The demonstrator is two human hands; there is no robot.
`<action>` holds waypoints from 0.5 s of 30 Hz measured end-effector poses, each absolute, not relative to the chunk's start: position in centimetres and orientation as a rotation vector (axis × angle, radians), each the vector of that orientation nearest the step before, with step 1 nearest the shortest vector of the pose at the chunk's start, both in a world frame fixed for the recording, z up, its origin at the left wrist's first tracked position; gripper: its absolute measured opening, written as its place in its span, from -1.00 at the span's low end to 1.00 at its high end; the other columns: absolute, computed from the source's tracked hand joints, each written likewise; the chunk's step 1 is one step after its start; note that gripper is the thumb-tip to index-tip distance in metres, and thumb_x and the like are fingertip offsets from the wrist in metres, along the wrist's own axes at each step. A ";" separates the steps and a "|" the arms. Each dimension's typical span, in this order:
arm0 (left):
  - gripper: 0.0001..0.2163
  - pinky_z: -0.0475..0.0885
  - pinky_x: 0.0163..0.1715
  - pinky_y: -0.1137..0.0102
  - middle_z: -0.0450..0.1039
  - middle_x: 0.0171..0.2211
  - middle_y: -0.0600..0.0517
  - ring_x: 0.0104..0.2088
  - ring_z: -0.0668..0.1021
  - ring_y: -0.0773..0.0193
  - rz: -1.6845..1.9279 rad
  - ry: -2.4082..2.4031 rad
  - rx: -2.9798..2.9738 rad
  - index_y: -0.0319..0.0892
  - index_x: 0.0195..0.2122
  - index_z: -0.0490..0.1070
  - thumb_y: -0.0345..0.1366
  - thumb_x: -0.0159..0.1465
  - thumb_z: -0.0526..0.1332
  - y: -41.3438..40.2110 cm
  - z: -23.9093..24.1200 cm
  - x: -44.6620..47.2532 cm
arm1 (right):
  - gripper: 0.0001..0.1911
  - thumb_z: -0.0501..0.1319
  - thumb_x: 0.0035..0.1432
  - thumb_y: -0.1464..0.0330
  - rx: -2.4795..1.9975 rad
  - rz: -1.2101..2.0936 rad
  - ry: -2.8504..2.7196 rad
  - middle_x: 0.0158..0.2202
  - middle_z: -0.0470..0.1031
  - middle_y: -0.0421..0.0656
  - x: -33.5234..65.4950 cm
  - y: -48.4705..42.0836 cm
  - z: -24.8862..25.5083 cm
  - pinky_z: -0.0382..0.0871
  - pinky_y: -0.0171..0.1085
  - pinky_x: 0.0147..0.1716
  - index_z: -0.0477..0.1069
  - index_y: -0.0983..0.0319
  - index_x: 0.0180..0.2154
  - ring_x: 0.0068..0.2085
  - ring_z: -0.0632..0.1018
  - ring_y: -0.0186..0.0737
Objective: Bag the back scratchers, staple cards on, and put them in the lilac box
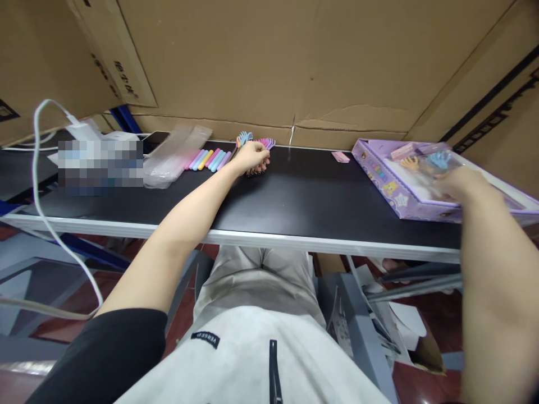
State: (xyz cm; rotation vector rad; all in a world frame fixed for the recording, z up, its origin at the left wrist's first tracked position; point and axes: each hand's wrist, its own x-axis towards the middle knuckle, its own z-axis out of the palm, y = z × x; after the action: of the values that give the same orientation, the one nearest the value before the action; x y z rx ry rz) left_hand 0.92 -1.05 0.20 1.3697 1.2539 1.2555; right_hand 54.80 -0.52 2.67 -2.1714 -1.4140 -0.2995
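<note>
- Calling it partway: pastel sticks [207, 160] lined up on the bench [303, 193], claw clips [266, 143] just right of them, partly under my left hand [251, 156].
- Not out: yellow clip [409, 163] and blue clip [440, 159], inside the open purple box [381, 178].
- Hands well apart, right hand [457, 182] in the box; left's fingers covered, right blurred, can't tell either grip.

One table [303, 193]. Toward its far edge, left of middle: about eight coloured pens [206, 159], exact count unclear; one clear plastic sleeve [162, 171]; pronged pieces [244, 138], partly hidden, uncountable. Far edge, right: one small pink card [341, 157]. Right end: one purple box [381, 177], two pronged clips [439, 159] visible inside, one yellow, one blue.
</note>
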 end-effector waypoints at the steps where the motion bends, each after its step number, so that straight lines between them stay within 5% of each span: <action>1: -0.86 0.62 -0.31 0.31 0.54 -0.50 -0.09 -0.45 0.67 0.15 1.260 1.251 1.344 -0.18 -0.36 0.44 -0.53 0.29 0.21 -1.1 0.2 1.0 | -0.28 0.46 -0.46 0.77 -2.375 -0.245 -1.340 -0.40 0.57 0.43 54.3 -0.7 2.7 0.21 0.07 -0.38 -0.07 0.27 -1.00 -0.14 0.66 0.36; 3: -0.87 0.63 -0.26 0.26 0.56 -0.46 -0.12 -0.38 0.69 0.10 1.265 1.264 1.260 -0.18 -0.35 0.45 -0.54 0.29 0.23 -1.3 0.4 1.1 | -0.26 0.46 -0.54 0.80 -2.655 -0.159 -1.217 -0.05 0.56 0.54 53.1 -1.3 3.0 0.26 0.07 -0.30 -0.13 0.29 -0.98 0.06 0.61 0.48; 5: -0.88 0.64 -0.22 0.24 0.56 -0.45 -0.12 -0.34 0.70 0.08 1.266 1.279 1.193 -0.18 -0.33 0.46 -0.53 0.28 0.26 -1.5 0.5 1.2 | -0.27 0.47 -0.55 0.79 -2.685 -0.126 -1.238 0.07 0.50 0.55 52.0 -1.8 3.4 0.25 0.09 -0.26 -0.12 0.31 -0.96 0.14 0.56 0.51; 11: -0.82 0.59 -0.30 0.38 0.49 -0.52 -0.02 -0.53 0.58 0.29 1.149 1.321 1.504 -0.20 -0.42 0.40 -0.54 0.32 0.20 -1.4 0.7 1.0 | -0.33 0.49 -0.30 0.69 -2.832 -0.115 -1.406 0.06 0.54 0.47 50.4 -2.8 4.3 0.27 0.02 -0.25 -0.01 0.33 -0.92 0.13 0.58 0.40; 15: -0.79 0.57 -0.28 0.39 0.52 -0.44 -0.01 -0.53 0.54 0.38 1.023 1.369 1.692 -0.21 -0.42 0.35 -0.54 0.36 0.16 -1.1 0.6 0.7 | -0.57 0.42 -0.02 0.55 -2.968 -0.086 -1.506 0.12 0.53 0.38 49.2 -3.8 5.1 0.33 -0.05 -0.22 0.28 0.33 -0.76 0.16 0.58 0.24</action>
State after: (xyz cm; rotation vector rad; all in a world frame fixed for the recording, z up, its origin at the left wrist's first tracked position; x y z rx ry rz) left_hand 0.73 -1.10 0.62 1.6922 1.3691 1.0233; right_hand 49.24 -3.78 5.13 -2.9678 -1.5062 -0.0859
